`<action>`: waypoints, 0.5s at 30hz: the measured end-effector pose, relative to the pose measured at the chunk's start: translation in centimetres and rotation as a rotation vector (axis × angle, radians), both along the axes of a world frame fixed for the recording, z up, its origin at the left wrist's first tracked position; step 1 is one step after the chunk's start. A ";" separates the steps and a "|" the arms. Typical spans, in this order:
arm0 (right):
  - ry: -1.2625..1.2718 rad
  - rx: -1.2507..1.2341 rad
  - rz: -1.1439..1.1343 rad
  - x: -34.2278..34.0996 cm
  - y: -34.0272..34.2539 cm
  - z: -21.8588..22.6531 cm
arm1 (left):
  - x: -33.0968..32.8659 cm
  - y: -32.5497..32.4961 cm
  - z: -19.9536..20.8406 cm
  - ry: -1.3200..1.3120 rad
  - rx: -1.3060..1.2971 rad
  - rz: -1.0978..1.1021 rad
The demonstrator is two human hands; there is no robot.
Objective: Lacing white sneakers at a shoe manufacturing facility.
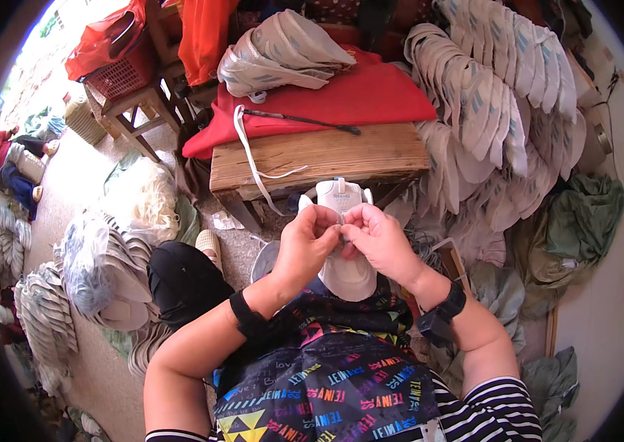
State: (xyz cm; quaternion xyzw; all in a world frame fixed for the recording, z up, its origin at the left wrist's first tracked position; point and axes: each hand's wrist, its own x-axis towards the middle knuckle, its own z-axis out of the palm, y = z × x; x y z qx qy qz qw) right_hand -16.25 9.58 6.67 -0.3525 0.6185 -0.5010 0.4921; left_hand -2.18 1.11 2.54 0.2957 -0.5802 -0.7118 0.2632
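A whitish shoe (351,282) sits between the near edge of the wooden counter (319,156) and the person's dark printed apron (326,376), its tongue toward the counter and its rounded toe toward the apron. The tongue stands up pale, with a small loop at its top and a bluish mark on its face.

The left hand (306,239) and the right hand (378,239) meet over the middle of the shoe, each with thumb and forefinger pressed together, the tips nearly touching; I cannot tell what is pinched between them.

A red cloth (378,96) covers the far part of the counter and hangs past its left end. On it lie a nested stack of pale shoe uppers (279,55), toward the far edge, and a thin dark tool (301,120). A white lace (250,151) runs off the cloth and hangs over the counter's near left corner.

On a wooden stool (131,107) beyond the counter's left end stands a red plastic basket (122,79), holding a red bag (91,53) and what looks like a dark bowl (122,37), though the view is poor there.
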 end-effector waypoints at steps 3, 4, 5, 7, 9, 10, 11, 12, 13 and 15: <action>-0.018 -0.014 0.021 0.3 -0.1 0.0 | 0.2 -0.1 0.0 0.008 -0.006 0.048; -0.016 -0.015 0.030 0.3 0.0 -0.1 | 0.2 0.0 0.4 0.009 -0.010 0.049; -0.015 -0.019 0.032 0.4 0.0 0.0 | 0.4 0.1 0.8 -0.020 0.047 0.061; 0.367 -0.139 0.081 0.5 0.0 0.1 | 0.7 0.3 1.6 -0.046 0.099 0.076; 0.524 -0.255 0.087 0.2 -0.1 0.1 | 1.1 0.2 2.2 0.006 0.190 0.060; 0.677 -0.369 0.094 0.3 -0.4 0.5 | 1.3 -0.2 2.2 0.010 0.182 0.065; 0.681 -0.377 0.095 0.4 -0.7 1.1 | 1.6 -0.8 2.2 0.034 0.215 0.009; 0.567 -0.397 0.055 0.5 -0.8 1.8 | 1.8 -1.3 2.3 0.057 0.248 -0.049; 0.453 -0.413 0.016 0.7 -0.9 3.3 | 1.9 -1.6 2.9 0.096 0.240 -0.073; 0.654 -0.568 0.011 0.3 -2.0 8.4 | 1.8 -2.4 3.3 0.101 0.194 -0.112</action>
